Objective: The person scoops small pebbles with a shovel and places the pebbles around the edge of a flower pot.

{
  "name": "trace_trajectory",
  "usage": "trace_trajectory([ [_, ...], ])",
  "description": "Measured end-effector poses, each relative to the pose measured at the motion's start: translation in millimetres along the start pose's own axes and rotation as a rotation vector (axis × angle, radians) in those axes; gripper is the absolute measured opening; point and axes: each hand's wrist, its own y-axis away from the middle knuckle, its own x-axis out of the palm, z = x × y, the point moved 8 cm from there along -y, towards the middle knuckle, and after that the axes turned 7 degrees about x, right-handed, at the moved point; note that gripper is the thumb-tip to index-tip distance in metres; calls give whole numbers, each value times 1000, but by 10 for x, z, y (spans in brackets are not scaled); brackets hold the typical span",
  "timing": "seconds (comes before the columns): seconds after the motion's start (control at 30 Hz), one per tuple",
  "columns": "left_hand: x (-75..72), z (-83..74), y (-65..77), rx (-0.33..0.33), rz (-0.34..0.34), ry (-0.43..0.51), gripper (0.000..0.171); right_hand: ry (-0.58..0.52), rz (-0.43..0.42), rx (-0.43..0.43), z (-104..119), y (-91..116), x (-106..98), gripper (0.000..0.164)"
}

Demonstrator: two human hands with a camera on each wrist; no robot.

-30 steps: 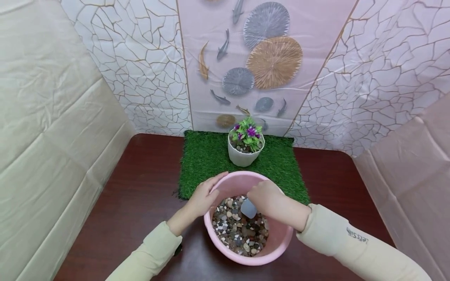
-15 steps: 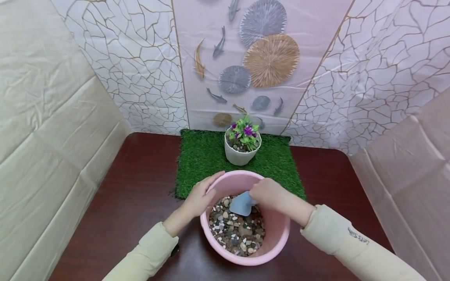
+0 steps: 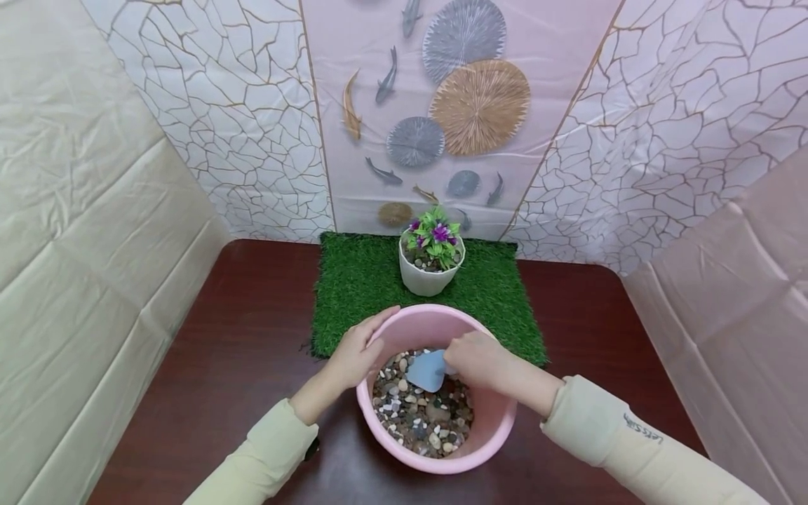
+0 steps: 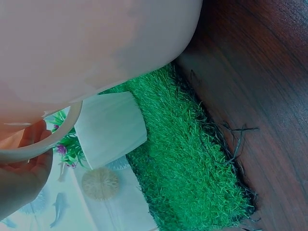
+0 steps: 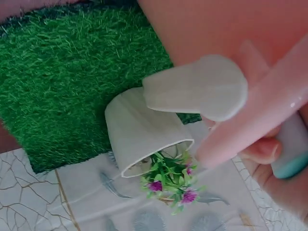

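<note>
A person works at a dark reddish-brown tabletop [image 3: 271, 301], both arms reaching in from its near edge. Near the middle of that edge stands a round pink basin [image 3: 435, 466], upright, its floor covered with mixed pebbles [image 3: 419, 417] in white, tan, grey and brown. The left hand [image 3: 355, 356] has its grip on the basin's left rim, the thumb inside and the fingers along the outside. The right hand [image 3: 477, 358] reaches over the right side of the rim; its grip is a fist closed round the handle of a light blue scoop [image 3: 426, 372]. The scoop is inside the basin, toward the far side, its blade pointing left at the pebbles; how deep its edge goes cannot be told.

Beyond the basin, a green artificial grass mat [image 3: 353, 301] reaches to the back edge of the tabletop. On it, near the middle of the mat's back edge, a white pot [image 3: 424, 282] stands upright, holding a leafy plant [image 3: 438, 235] with purple flowers. Behind rises a cloth backdrop [image 3: 543, 42] printed with fish and round gold and grey discs, flanked by white panels [image 3: 246, 126] with a cracked gold pattern.
</note>
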Motion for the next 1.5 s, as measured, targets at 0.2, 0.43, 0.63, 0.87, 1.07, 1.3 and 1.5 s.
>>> trace_trajectory([
  [0.2,28,6,3,16,6,4,55,90,-92,-23,90,20,20,22],
  [0.43,12,16,-7,3,7,0,55,201,-216,-60,43,100,82,20],
  [0.63,13,0,-19,19,18,-1,55,-80,-51,-21,-29,16,161,16],
  [0.87,1,-1,-24,24,10,-8,55,-157,29,-49,-58,-43,196,10],
  [1.07,-6,-2,-16,21,-1,-9,56,-215,67,-76,-82,-55,196,9],
  [1.3,-5,-23,-9,13,2,2,55,-225,69,-107,-72,-18,158,8],
  [1.5,-22,-21,-10,30,0,-4,55,-208,63,-123,-58,22,71,6],
])
